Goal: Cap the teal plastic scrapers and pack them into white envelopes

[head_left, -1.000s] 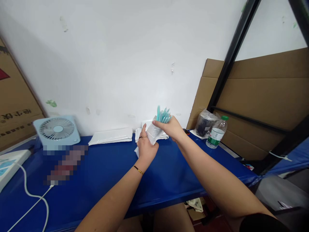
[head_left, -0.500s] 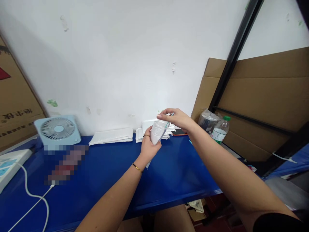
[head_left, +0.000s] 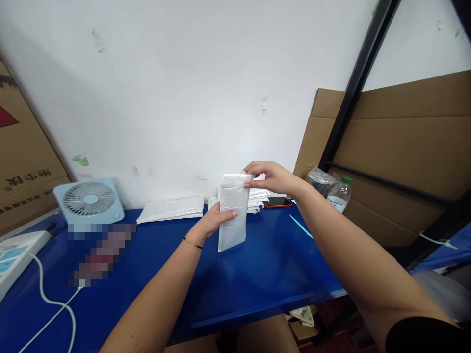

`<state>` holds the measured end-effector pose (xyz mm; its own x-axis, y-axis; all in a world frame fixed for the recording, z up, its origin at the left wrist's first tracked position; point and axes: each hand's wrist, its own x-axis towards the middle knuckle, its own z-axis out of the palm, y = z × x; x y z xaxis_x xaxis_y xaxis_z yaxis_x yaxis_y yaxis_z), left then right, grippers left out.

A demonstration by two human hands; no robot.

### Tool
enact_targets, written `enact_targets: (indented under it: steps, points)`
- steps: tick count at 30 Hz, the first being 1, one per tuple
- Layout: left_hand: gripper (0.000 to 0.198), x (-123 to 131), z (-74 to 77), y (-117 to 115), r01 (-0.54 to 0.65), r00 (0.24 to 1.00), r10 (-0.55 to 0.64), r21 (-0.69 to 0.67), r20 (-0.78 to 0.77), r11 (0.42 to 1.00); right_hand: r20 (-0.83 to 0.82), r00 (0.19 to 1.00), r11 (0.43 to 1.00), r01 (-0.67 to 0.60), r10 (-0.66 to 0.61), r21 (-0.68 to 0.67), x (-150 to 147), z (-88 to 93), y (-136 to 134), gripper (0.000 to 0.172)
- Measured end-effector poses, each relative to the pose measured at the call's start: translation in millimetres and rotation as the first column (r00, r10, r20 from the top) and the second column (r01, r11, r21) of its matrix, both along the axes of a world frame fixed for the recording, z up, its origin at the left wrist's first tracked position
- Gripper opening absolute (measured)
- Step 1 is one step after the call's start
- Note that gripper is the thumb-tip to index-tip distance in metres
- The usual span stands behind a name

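Observation:
A flat white padded envelope (head_left: 232,228) stands upright above the blue table, its broad face turned to me. My left hand (head_left: 215,219) grips its left side, thumb across the front and the other fingers hidden behind. At the top right corner, my right hand (head_left: 267,177) pinches the edge between thumb and fingers. Behind the envelope is a stack of white flat pieces (head_left: 257,197), partly covered by it. More white envelopes (head_left: 171,208) lie flat to the left, against the wall.
A light blue fan (head_left: 89,200), a white power strip (head_left: 22,255) and a cable occupy the left. A phone (head_left: 277,202), a thin turquoise stick (head_left: 300,225) and a green-capped bottle (head_left: 340,193) are on the right. A black metal post (head_left: 353,88) rises beside cardboard (head_left: 408,132).
The envelope has turned from a tilted, curled position to upright with its broad face showing. My left hand has moved slightly left and up; my right hand stays at its top.

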<state>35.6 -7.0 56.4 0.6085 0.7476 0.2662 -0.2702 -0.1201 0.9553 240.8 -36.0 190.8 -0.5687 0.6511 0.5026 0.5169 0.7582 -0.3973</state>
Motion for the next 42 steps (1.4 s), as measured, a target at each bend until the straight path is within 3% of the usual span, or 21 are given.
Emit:
enact_targets:
  steps: [4, 8, 10, 13, 16, 18, 20, 22, 24, 27, 30, 32, 34, 36, 38, 40, 42]
  points:
    - [0.048, 0, 16.9, -6, -0.073, 0.997, 0.071, 0.076, 0.026, 0.994, 0.022, 0.999, 0.998, 0.036, -0.034, -0.057, -10, 10.2, -9, 0.023]
    - [0.043, 4, 21.3, -14, -0.1, 0.995, 0.098, 0.088, 0.036, 0.991, -0.008, 0.992, 0.989, 0.123, -0.124, -0.077, -13, 13.4, -16, 0.028]
    - [0.04, 7, 20.7, -17, -0.14, 0.99, 0.137, 0.086, 0.043, 0.986, -0.056, 0.977, 0.978, 0.207, -0.206, 0.012, -14, 8.9, -18, 0.026]
    - [0.038, 10, 19.0, -20, -0.243, 0.97, 0.24, 0.104, 0.045, 0.964, -0.035, 0.952, 0.909, 0.302, -0.305, 0.286, -16, -0.4, -22, 0.03]
    - [0.037, 10, 17.1, -21, -0.279, 0.958, 0.287, 0.17, -0.021, 0.945, 0.18, 0.936, 0.878, 0.2, -0.303, 0.435, -17, -7.5, -26, 0.027]
    - [0.037, 9, 15.0, -21, -0.26, 0.957, 0.281, 0.212, -0.073, 0.942, 0.309, 0.923, 0.93, 0.115, -0.231, 0.35, -18, -10.7, -24, 0.024]
    - [0.039, 6, 11.0, -20, -0.266, 0.95, 0.297, 0.245, -0.097, 0.932, 0.339, 0.927, 0.974, 0.097, -0.163, 0.204, -20, -13.1, -18, 0.027]
    - [0.046, -2, 4.1, -17, -0.284, 0.935, 0.329, 0.278, -0.131, 0.918, 0.258, 0.951, 0.985, 0.15, -0.168, 0.089, -20, -15.3, -6, 0.032]
    - [0.05, -16, -5.3, -9, -0.281, 0.914, 0.348, 0.291, -0.211, 0.915, 0.096, 0.961, 0.966, 0.26, -0.26, 0.017, -16, -18.1, 12, 0.036]
    - [0.044, -42, -18.4, 14, -0.34, 0.877, 0.384, 0.191, -0.289, 0.921, -0.177, 0.868, 0.885, 0.449, -0.464, -0.12, -2, -28.1, 47, 0.036]
    - [0.049, -60, -18.8, 46, -0.483, 0.87, 0.468, -0.079, -0.156, 0.872, -0.29, 0.735, 0.78, 0.501, -0.613, -0.376, 15, -49.0, 84, 0.033]
    - [0.055, -63, -10.4, 67, -0.493, 0.864, 0.504, -0.189, 0.01, 0.849, -0.297, 0.65, 0.71, 0.588, -0.7, -0.388, 25, -67.2, 105, 0.035]
    - [0.056, -61, -0.4, 83, -0.457, 0.864, 0.486, -0.201, 0.132, 0.866, -0.248, 0.569, 0.621, 0.714, -0.784, -0.324, 33, -85.7, 121, 0.043]
    - [0.053, -60, 4.0, 93, -0.482, 0.856, 0.504, -0.17, 0.118, 0.859, -0.207, 0.537, 0.576, 0.767, -0.818, -0.283, 39, -101.8, 132, 0.046]
    - [0.052, -64, -1.7, 96, -0.6, 0.799, 0.602, -0.086, -0.014, 0.795, -0.156, 0.548, 0.569, 0.783, -0.822, -0.249, 43, -113.6, 138, 0.043]
    - [0.053, -74, -16.4, 95, -0.707, 0.675, 0.717, 0.126, -0.176, 0.696, -0.109, 0.575, 0.584, 0.783, -0.811, -0.215, 44, -120.8, 139, 0.042]
    - [0.058, -88, -34.9, 93, -0.666, 0.515, 0.804, 0.451, -0.299, 0.594, -0.068, 0.587, 0.591, 0.8, -0.807, -0.101, 41, -123.4, 134, 0.045]
